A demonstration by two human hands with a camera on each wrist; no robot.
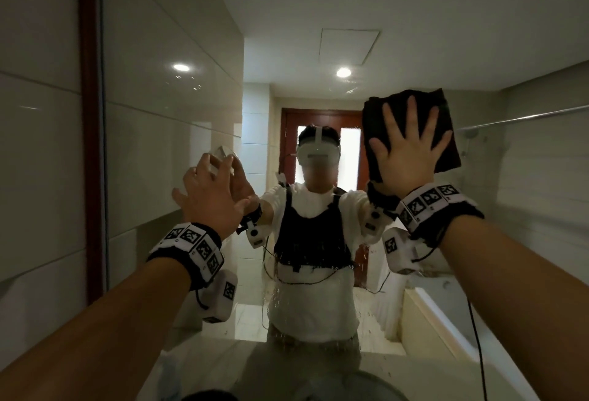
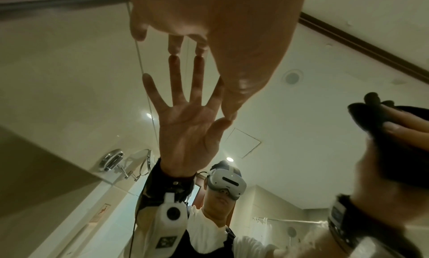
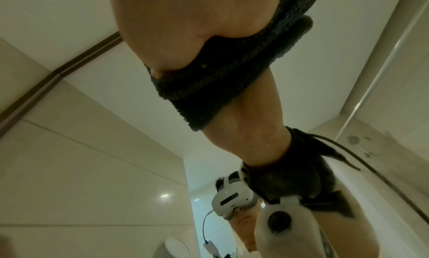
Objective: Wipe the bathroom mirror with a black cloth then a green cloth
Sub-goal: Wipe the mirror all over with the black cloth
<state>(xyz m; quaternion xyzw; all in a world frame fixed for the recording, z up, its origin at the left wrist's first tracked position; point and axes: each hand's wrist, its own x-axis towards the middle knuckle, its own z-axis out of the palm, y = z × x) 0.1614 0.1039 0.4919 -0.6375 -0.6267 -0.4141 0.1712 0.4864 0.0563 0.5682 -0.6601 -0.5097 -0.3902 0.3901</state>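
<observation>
The bathroom mirror [image 1: 318, 50] fills the head view and reflects me. My right hand [image 1: 411, 148] lies flat, fingers spread and straight, pressing a folded black cloth [image 1: 411, 107] against the glass at the upper right. In the right wrist view the palm [image 3: 174, 32] covers the black cloth [image 3: 220, 89]. My left hand [image 1: 213, 184] is flat and bare, its fingertips [image 2: 175, 49] touching the glass at middle left. The left wrist view also shows the black cloth [image 2: 394, 142] at its right edge. Water droplets [image 1: 287, 305] speckle the lower glass. No green cloth is in view.
A red-brown mirror frame [image 1: 89, 113] runs down the left, with tiled wall [image 1: 38, 145] beyond it. The sink counter [image 1: 197, 365] lies below the mirror at the bottom edge. A bathtub, a door and ceiling lights appear only as reflections.
</observation>
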